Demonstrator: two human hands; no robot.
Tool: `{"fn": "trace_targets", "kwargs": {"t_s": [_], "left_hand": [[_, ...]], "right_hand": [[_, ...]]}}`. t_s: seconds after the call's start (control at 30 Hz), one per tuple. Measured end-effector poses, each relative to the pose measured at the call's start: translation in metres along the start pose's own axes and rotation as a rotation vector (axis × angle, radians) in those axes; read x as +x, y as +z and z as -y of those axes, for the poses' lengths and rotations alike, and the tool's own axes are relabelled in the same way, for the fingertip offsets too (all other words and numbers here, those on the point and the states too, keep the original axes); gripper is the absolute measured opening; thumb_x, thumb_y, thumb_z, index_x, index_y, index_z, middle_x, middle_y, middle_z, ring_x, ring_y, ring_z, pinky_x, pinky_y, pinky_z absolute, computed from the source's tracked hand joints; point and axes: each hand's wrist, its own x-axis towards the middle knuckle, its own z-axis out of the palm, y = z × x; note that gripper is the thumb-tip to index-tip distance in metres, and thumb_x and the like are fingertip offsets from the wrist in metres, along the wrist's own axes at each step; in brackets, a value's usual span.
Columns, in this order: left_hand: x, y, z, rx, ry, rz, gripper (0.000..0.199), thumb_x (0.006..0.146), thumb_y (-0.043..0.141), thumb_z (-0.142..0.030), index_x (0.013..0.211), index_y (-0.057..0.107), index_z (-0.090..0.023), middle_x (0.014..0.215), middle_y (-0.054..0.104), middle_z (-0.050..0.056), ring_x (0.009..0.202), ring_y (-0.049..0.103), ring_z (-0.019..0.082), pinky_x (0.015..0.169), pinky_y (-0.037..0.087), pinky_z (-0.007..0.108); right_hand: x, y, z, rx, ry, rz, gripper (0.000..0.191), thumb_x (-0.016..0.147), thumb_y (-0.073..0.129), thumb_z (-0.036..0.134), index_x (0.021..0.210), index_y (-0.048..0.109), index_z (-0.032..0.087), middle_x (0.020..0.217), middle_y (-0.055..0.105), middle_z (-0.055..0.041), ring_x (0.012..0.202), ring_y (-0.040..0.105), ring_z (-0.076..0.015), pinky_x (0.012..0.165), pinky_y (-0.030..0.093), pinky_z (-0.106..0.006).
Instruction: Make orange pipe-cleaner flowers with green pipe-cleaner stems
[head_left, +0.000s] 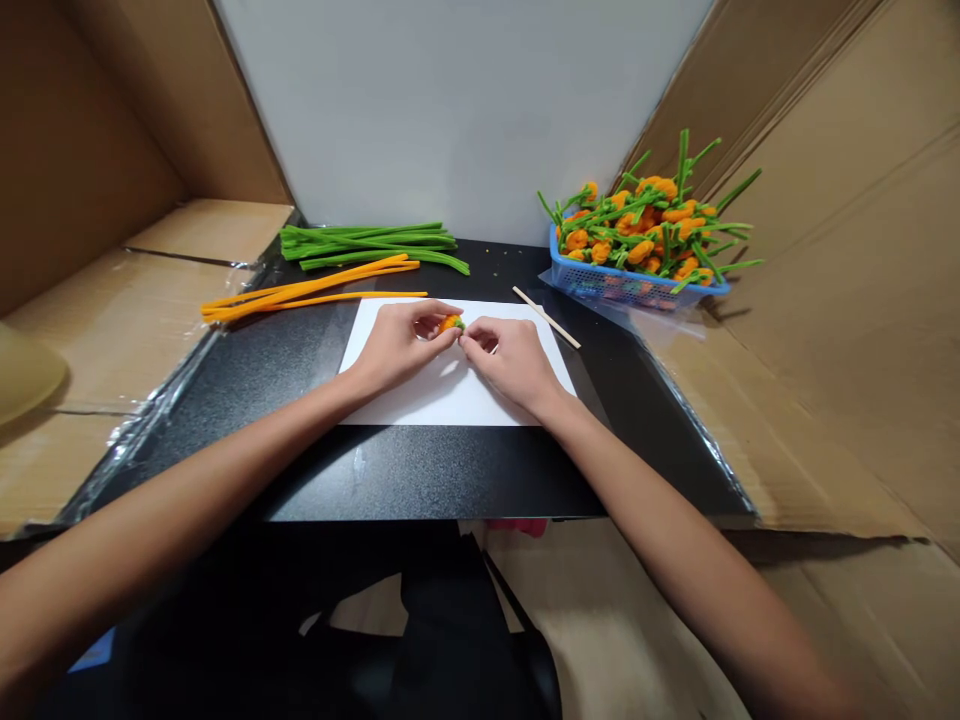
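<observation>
L hand (401, 345) & R hand (510, 362) are meeting over the middle of the paper, fingertips nearly touching. Both grips are together & clamped on a small orange pipe-cleaner bud (451, 323), held btwn thumbs & fingers, w/ a short bit of green showing at its R side. Exact finger placement is partly hidden by the hands. Bud is held just above the white paper sheet (480, 405), not resting on it as far as can be seen. Both forearms come in from the near corners.

Paper lies on a black surface (420, 470), w/ a thin wooden stick (546, 316) lying diagonally just past its far R corner. Far L of the paper: loose orange pipe cleaners (300, 295), long & straight-ish, lying in a loose bunch, tips near the paper's far edge. Beyond them, a bundle of green pipe cleaners (367, 243) lies along the far edge of the surface.

Far R: blue plastic basket (637, 290) on clear plastic film (660, 325), heaped w/ orange pipe-cleaner flowers on green stems (645, 225), stems sticking out at all angles. Behind the surface stands a white board (450, 100). Cardboard sheets (825, 300) line the R side, more cardboard (112, 340) on the L.
</observation>
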Motion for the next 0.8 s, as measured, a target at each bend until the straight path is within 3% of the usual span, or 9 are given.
{"fn": "trace_targets", "kwargs": {"t_s": [0.17,0.37,0.43,0.5,0.63,0.8], "left_hand": [[-0.0012,-0.0017,-0.0007,0.085,0.065,0.045,0.032,0.084,0.068,-0.034,0.106,0.077,-0.013,0.089,0.077,0.009,0.074,0.066,0.017,0.071,0.052,0.028],[0.0029,-0.0063,0.0019,0.25,0.266,0.093,0.026,0.086,0.066,-0.026,0.105,0.077,-0.014,0.078,0.075,0.005,0.065,0.063,0.013,0.064,0.049,0.025],[0.0036,-0.0074,0.0038,0.246,0.268,0.087,0.028,0.088,0.066,-0.028,0.11,0.076,-0.014,0.077,0.075,0.005,0.064,0.064,0.012,0.064,0.05,0.024],[0.0032,-0.0078,0.0052,0.196,0.234,0.066,0.036,0.089,0.065,-0.032,0.12,0.07,-0.014,0.083,0.076,0.005,0.068,0.067,0.012,0.066,0.053,0.024],[0.0012,-0.0068,0.0068,0.114,0.231,0.075,0.044,0.088,0.067,-0.033,0.129,0.063,-0.015,0.103,0.077,0.009,0.081,0.072,0.015,0.071,0.057,0.024],[0.0012,-0.0055,0.0062,0.153,0.268,0.089,0.035,0.089,0.062,-0.025,0.121,0.068,-0.012,0.106,0.077,0.011,0.08,0.072,0.014,0.073,0.057,0.024]], "right_hand": [[-0.0012,0.0003,0.0009,-0.259,-0.064,0.006,0.017,0.085,0.057,0.021,0.078,0.072,0.017,0.067,0.069,-0.0047,0.059,0.055,-0.016,0.064,0.038,-0.031],[-0.0015,-0.0015,0.0031,-0.434,-0.158,0.08,0.018,0.086,0.054,0.014,0.082,0.071,0.013,0.07,0.069,-0.0082,0.062,0.056,-0.0168,0.066,0.039,-0.032],[-0.0014,-0.0025,0.0034,-0.307,-0.111,0.053,0.016,0.085,0.055,0.015,0.077,0.069,0.014,0.068,0.068,-0.0067,0.061,0.056,-0.0154,0.065,0.041,-0.031],[-0.0008,-0.0032,0.0033,-0.04,0.016,0.048,0.017,0.084,0.055,0.017,0.071,0.066,0.016,0.063,0.066,-0.004,0.056,0.056,-0.0131,0.061,0.043,-0.029],[0.0017,-0.0041,0.0037,0.441,0.273,0.128,0.018,0.082,0.053,0.017,0.066,0.061,0.016,0.057,0.063,-0.0012,0.046,0.054,-0.01,0.05,0.042,-0.025],[0.0034,-0.0014,0.0045,0.489,0.354,0.161,0.019,0.086,0.051,0.017,0.07,0.06,0.018,0.051,0.057,0.0029,0.042,0.046,-0.0077,0.045,0.035,-0.023]]}}
